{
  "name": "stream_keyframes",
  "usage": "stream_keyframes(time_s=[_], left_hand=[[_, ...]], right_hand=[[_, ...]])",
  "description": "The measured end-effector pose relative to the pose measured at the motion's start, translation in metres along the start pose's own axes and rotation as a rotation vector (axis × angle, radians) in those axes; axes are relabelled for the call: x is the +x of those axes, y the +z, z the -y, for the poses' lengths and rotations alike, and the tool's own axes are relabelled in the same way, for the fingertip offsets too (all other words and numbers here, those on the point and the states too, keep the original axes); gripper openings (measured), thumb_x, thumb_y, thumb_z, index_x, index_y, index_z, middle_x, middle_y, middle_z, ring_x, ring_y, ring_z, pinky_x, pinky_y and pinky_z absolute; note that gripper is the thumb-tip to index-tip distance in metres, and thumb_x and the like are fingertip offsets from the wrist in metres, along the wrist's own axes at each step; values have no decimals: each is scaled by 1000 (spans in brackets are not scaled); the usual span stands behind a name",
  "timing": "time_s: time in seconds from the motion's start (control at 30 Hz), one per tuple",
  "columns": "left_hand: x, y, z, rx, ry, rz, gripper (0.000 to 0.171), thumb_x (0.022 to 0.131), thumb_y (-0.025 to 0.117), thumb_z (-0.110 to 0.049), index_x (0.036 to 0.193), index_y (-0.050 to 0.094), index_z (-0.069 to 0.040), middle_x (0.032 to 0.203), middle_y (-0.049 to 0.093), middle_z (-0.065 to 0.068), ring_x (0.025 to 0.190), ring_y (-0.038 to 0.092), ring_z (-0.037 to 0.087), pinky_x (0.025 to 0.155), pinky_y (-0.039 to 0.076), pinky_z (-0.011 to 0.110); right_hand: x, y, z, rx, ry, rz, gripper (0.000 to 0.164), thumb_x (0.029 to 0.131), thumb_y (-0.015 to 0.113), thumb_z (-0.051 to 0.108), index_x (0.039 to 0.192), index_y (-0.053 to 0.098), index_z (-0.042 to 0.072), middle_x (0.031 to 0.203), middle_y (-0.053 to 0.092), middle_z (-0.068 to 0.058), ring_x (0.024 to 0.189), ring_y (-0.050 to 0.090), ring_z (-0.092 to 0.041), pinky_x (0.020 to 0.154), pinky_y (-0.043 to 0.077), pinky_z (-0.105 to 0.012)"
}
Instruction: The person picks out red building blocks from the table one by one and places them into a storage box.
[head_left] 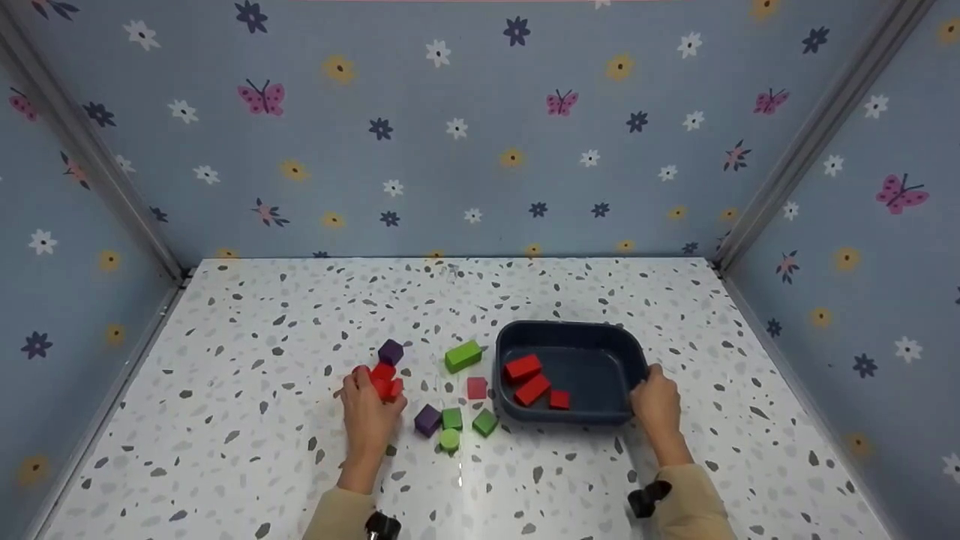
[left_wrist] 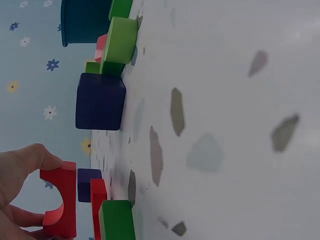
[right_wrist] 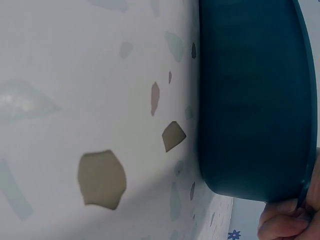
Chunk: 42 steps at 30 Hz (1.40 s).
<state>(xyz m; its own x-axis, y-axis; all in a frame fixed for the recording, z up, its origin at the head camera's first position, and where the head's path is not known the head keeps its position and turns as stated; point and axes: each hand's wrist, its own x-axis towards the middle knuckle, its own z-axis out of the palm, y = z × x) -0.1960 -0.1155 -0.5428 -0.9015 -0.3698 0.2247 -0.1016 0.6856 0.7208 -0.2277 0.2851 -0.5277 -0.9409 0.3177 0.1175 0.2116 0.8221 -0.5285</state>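
Observation:
At the left of the blocks, my left hand (head_left: 369, 409) pinches a red arch block (left_wrist: 69, 197) between thumb and fingers. Other red blocks (head_left: 383, 371) lie just under and beside that hand, and a green block (left_wrist: 117, 220) shows close below in the left wrist view. A dark blue rectangular bin (head_left: 574, 416) stands to the right, holding three red blocks (head_left: 532, 390) in its left part. My right hand (head_left: 658, 405) grips the bin's right rim, with fingers (right_wrist: 285, 220) curled over its edge in the right wrist view.
Between the left hand and the bin lie a light green block (head_left: 463, 356), a pink cube (head_left: 477, 388), green cubes (head_left: 485, 423), a round green block (head_left: 449, 440) and a purple cube (head_left: 427, 420). Another purple cube (head_left: 391, 352) sits farther back. Flowered walls (head_left: 480, 150) enclose the speckled table (head_left: 300, 300).

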Motion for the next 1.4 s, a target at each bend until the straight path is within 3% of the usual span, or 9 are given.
stream_keyframes(time_s=[0.23,0.47,1.0,1.4], left_hand=[[-4,6,-9,-55,60,-47,66,64,72,-6,119,40,13,110,40,28,101,40,40,83,39,49],[-9,12,-22,-62,41,5,71,65,74,-7,123,38,13,113,39,27,105,39,37,90,35,44],[-18,26,-50,-93,91,40,69,66,74,-10,123,40,11,112,40,23,105,40,34,88,37,42],[-18,38,-67,-118,162,22,67,65,74,-11,120,43,11,106,44,23,99,41,33,83,39,41]], right_hand=[[0,0,0,-5,-21,-17,27,81,43,-1,105,49,-10,91,56,-32,77,57,-42,63,44,-49],[-2,1,0,-14,-36,-50,27,80,44,-2,105,49,-11,90,56,-33,77,57,-43,62,44,-49],[1,-1,2,-14,34,17,28,82,42,0,108,47,-9,96,55,-32,81,57,-41,65,44,-48],[-1,1,-1,-7,-52,-52,24,79,45,-1,102,50,-10,88,57,-32,75,57,-43,60,43,-50]])
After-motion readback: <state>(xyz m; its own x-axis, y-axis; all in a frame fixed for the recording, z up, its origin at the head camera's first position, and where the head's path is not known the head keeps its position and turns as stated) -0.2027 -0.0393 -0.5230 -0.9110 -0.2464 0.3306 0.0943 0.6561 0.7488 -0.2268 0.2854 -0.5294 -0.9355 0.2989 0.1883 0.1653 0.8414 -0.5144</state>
